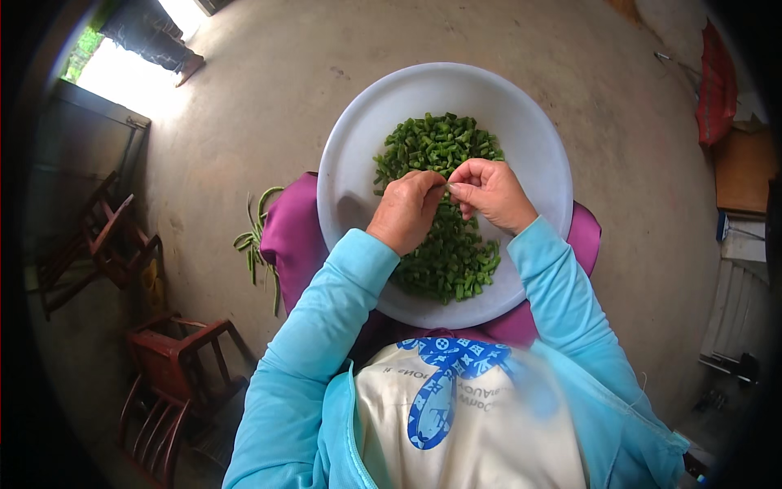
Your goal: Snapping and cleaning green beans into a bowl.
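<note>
A wide pale plastic basin [531, 128] rests on my lap, over purple cloth [290, 232]. Inside it lies a long heap of short-cut green bean pieces [449, 269]. Above the middle of this heap, my left hand [408, 205] and my right hand [492, 192] meet at their fingertips. Thumb and forefinger are pinched on each hand. A small bit of bean [448, 185] seems to be held between them, mostly hidden by the fingers. Several long whole beans [253, 238] lie on the floor left of my knee.
Wooden chairs [183, 354] stand at the left, near a metal door [91, 131]. Another person's leg [156, 36] shows in the bright doorway. At the right are a red umbrella [716, 85] and a cardboard box [742, 168]. The floor [256, 110] is bare concrete.
</note>
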